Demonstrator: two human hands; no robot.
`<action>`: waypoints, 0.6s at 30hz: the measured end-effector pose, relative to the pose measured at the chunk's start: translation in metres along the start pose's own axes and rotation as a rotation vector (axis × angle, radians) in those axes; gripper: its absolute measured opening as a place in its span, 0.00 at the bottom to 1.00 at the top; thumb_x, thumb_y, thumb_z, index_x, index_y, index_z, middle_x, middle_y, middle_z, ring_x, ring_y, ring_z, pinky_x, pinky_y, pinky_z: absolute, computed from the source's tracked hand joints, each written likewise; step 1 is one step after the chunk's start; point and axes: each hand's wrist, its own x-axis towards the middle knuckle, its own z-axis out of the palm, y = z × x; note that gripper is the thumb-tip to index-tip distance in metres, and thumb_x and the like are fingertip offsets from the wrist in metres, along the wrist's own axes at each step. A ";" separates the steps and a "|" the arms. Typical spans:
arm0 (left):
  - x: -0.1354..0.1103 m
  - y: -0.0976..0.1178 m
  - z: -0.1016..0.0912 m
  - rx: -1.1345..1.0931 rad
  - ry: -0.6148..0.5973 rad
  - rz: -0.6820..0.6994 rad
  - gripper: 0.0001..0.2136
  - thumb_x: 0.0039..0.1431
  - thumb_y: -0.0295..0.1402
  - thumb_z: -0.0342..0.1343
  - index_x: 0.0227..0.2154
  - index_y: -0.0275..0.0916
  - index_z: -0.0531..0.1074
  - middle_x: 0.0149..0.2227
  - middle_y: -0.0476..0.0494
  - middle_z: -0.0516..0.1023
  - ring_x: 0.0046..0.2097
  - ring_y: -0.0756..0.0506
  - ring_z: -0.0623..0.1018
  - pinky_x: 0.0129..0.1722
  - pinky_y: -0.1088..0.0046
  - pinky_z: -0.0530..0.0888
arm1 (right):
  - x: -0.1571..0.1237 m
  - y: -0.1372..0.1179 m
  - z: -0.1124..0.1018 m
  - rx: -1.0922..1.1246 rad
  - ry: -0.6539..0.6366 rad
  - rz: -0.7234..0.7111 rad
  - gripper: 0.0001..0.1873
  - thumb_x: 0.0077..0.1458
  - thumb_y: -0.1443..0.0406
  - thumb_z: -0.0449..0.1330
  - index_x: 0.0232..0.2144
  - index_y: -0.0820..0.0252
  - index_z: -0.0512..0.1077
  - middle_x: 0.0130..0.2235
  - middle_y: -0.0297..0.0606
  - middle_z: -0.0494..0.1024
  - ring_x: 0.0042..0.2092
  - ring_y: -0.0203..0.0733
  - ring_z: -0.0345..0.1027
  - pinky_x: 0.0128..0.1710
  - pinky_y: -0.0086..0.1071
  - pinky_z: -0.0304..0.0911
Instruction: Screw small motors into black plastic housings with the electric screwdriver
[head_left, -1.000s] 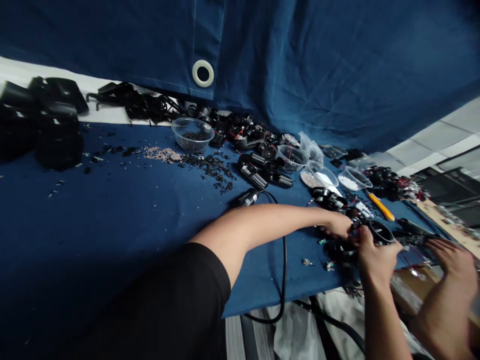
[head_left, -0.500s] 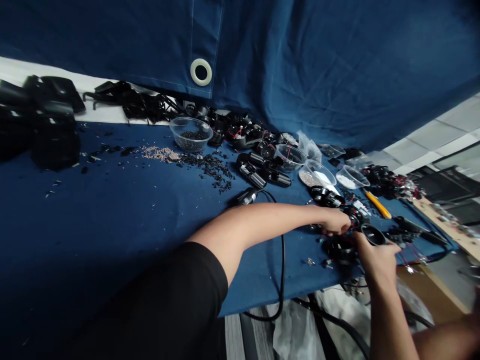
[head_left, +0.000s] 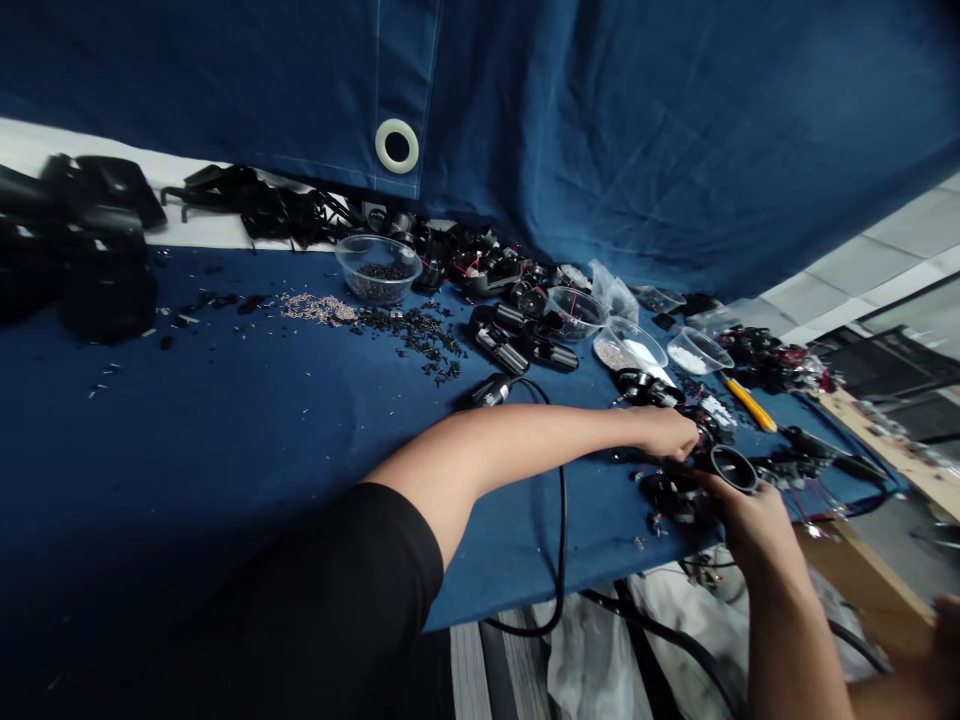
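Note:
At the right part of the blue-covered table, my left hand (head_left: 664, 432) reaches in with its fingers curled closed at a cluster of black parts. What it grips, if anything, is hidden. My right hand (head_left: 754, 520) is closed around a black round cup-shaped part (head_left: 733, 468), whose open rim faces up. The two hands are close together. Black round housings (head_left: 675, 495) lie just below my left hand, and another black part with wires (head_left: 649, 388) lies behind it.
Clear bowls stand behind, one with black bits (head_left: 379, 270), another with white pieces (head_left: 699, 352). A yellow-handled tool (head_left: 750, 403) lies at right. A black cable (head_left: 564, 540) hangs over the front edge. Loose screws (head_left: 319, 308) lie left. Blurred skin shows at lower right.
My right hand has come slightly left with the round part, nearer my left hand, and its grip has turned a little. My left hand stays nearly in place. The view shifts slightly.

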 end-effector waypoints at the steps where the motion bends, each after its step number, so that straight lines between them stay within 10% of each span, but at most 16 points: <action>1: -0.001 0.000 -0.001 0.032 0.011 0.034 0.01 0.51 0.28 0.58 0.28 0.37 0.72 0.33 0.48 0.74 0.37 0.47 0.73 0.32 0.75 0.64 | 0.001 0.001 0.000 0.001 -0.002 -0.010 0.24 0.26 0.57 0.69 0.29 0.64 0.72 0.26 0.37 0.73 0.25 0.37 0.63 0.23 0.30 0.56; 18: -0.001 -0.006 0.005 0.139 -0.001 0.131 0.05 0.52 0.27 0.53 0.30 0.35 0.74 0.29 0.45 0.75 0.31 0.48 0.73 0.30 0.74 0.66 | 0.000 -0.005 0.003 -0.110 0.128 -0.110 0.28 0.25 0.59 0.69 0.34 0.65 0.72 0.33 0.41 0.76 0.31 0.41 0.67 0.30 0.32 0.61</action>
